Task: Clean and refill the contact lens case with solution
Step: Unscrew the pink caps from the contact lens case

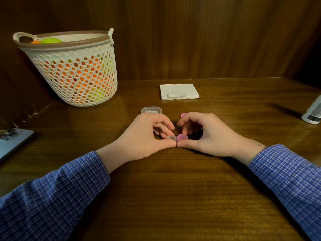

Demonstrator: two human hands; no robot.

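Contact lens case sits low on the desk between both hands. Left hand pinches its clear end; right hand grips the pink cap (thumbs touching). Basket stands far left, napkin behind, solution bottle at the right edge, second pink cap beyond the right hand.
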